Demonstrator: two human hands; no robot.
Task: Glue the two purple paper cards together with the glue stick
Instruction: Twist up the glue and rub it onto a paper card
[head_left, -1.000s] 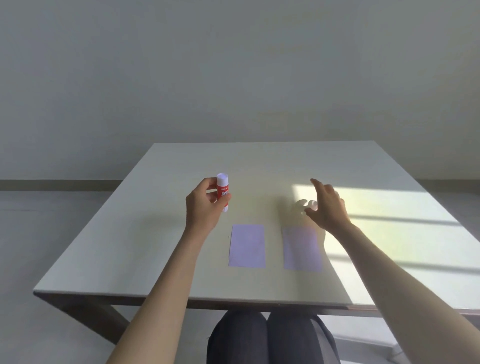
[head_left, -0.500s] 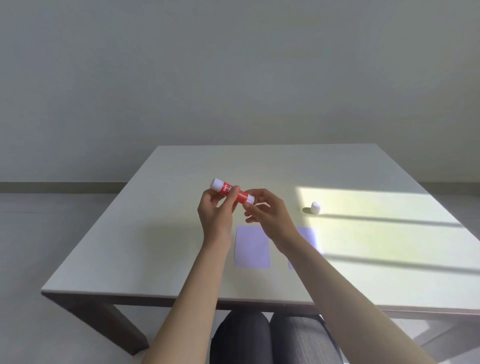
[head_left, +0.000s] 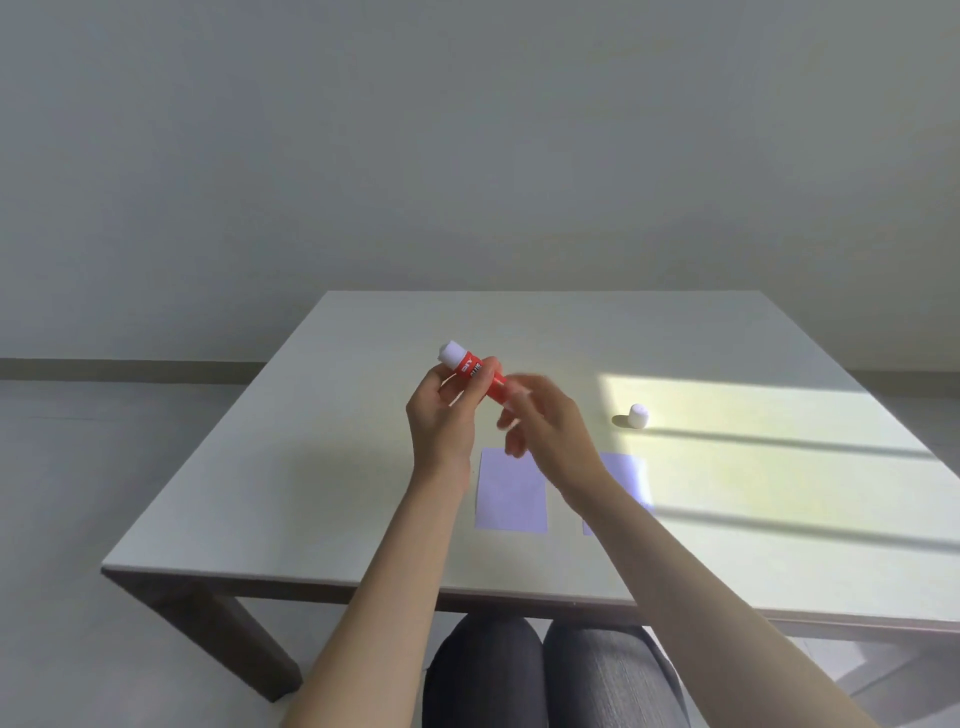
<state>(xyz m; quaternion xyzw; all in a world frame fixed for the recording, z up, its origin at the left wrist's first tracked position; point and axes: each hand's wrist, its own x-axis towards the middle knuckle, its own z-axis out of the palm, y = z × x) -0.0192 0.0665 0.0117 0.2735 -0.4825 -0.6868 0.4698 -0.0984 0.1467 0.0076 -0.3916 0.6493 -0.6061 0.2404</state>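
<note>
A red glue stick (head_left: 474, 370) with a white end pointing up-left is held slanted above the table, with my left hand (head_left: 441, 421) shut around its middle. My right hand (head_left: 545, 423) is blurred, and its fingertips pinch the stick's lower right end. The stick's white cap (head_left: 638, 415) stands on the table to the right, in the sunlit patch. Two purple paper cards lie flat side by side below my hands: the left card (head_left: 511, 491) is fully visible, while the right card (head_left: 626, 475) is partly hidden by my right forearm.
The pale table (head_left: 311, 467) has its front edge close to my knees (head_left: 550, 675). A bright band of sunlight crosses its right half. A plain wall and floor lie beyond.
My right hand left the cap on the table and came to the glue stick's end. My left hand tilted the stick from upright to slanted.
</note>
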